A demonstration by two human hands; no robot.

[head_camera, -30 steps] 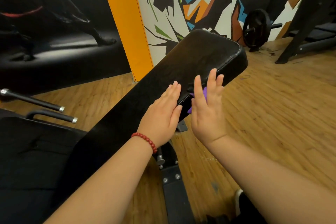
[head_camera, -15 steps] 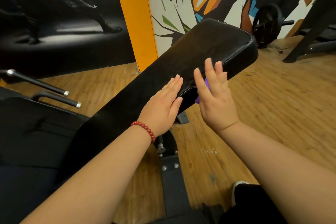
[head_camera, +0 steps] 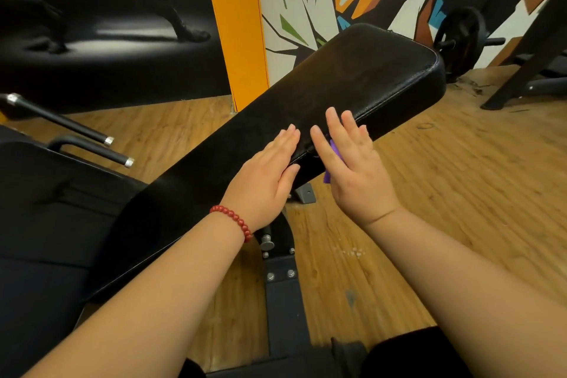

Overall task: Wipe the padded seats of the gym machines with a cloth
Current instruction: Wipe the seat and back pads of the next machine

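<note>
Pressing purple cloth point(head_camera: 333, 149) against side edge of padded seat point(head_camera: 368, 77) with flat, straight-fingered right hand point(head_camera: 356, 169); steadying top with flat left hand point(head_camera: 267, 175); soft, light, probably bunches; best kept under palm.

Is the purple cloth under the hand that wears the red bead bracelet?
No, the purple cloth peeks out beneath the right hand, while the red bead bracelet sits at the left hand.
</note>
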